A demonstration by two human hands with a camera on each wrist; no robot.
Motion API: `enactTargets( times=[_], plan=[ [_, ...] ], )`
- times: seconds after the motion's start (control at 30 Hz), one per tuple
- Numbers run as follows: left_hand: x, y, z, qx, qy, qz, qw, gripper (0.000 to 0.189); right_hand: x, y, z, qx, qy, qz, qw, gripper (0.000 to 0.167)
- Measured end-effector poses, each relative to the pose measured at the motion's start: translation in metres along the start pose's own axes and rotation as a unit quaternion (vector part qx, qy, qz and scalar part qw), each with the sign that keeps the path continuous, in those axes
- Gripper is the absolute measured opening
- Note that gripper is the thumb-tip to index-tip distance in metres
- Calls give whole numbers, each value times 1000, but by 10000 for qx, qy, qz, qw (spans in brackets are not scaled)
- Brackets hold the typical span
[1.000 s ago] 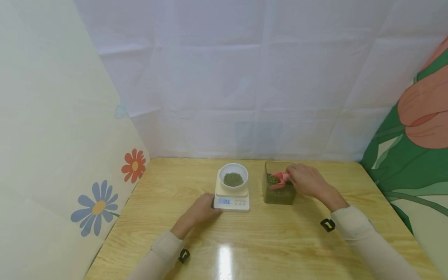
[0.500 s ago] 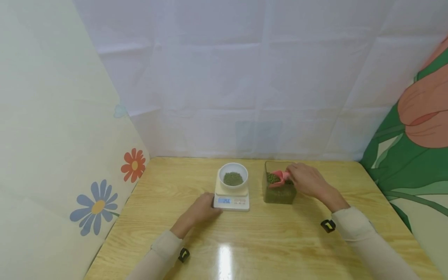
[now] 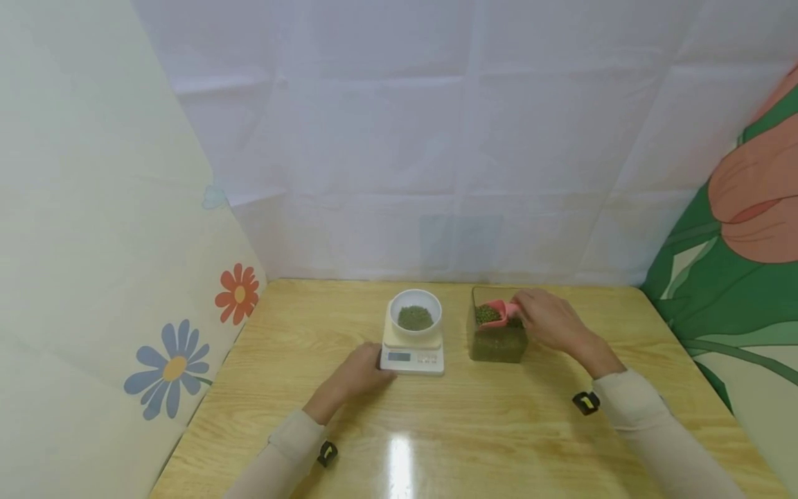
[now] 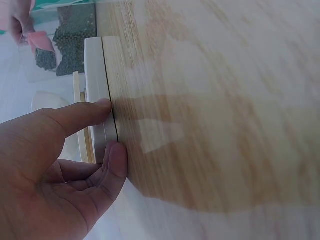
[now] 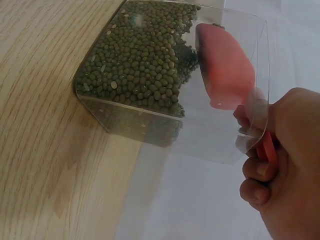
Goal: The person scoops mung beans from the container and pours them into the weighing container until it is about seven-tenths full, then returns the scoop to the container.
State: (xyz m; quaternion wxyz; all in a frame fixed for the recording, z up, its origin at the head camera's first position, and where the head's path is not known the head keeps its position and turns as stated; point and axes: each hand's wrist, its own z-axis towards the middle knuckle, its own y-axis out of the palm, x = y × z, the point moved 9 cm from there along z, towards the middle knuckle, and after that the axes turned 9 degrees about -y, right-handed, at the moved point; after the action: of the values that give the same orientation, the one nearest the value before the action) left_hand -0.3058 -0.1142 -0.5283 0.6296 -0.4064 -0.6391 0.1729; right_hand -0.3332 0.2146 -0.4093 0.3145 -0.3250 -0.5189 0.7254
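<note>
A pink scoop (image 3: 497,314) with green beans in it is held by its handle in my right hand (image 3: 548,320). In the right wrist view the scoop (image 5: 225,67) is inside the clear box (image 5: 145,111), above the mung beans (image 5: 140,55). My left hand (image 3: 358,373) grips the front left corner of a white kitchen scale (image 3: 430,369). Seen from the left wrist, thumb and fingers (image 4: 117,159) pinch the scale's edge (image 4: 97,65). On the scale stands a white bowl (image 3: 399,298) with green beans in its bottom.
Both scale and box stand on a wood-grain table (image 3: 461,430), the box just right of the scale. Behind the table hangs a white cloth (image 3: 374,138). Flower-printed sheets (image 3: 93,242) flank it on both sides.
The scoop has risen slightly and tilted within the box. On the scale, the blue display light has gone dark. My left hand keeps its place at the scale's corner.
</note>
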Motion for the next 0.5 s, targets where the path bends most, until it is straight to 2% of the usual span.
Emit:
enactTargets(
  times=[0.13,0.5],
  plan=[
    [1,-1,0,47,68,43,10000,37,1,1,-2,16,9,31,10000,15],
    [0,-1,0,26,-19,69,10000,35,2,-1,-4,165,-38,92,9998,14]
  ],
)
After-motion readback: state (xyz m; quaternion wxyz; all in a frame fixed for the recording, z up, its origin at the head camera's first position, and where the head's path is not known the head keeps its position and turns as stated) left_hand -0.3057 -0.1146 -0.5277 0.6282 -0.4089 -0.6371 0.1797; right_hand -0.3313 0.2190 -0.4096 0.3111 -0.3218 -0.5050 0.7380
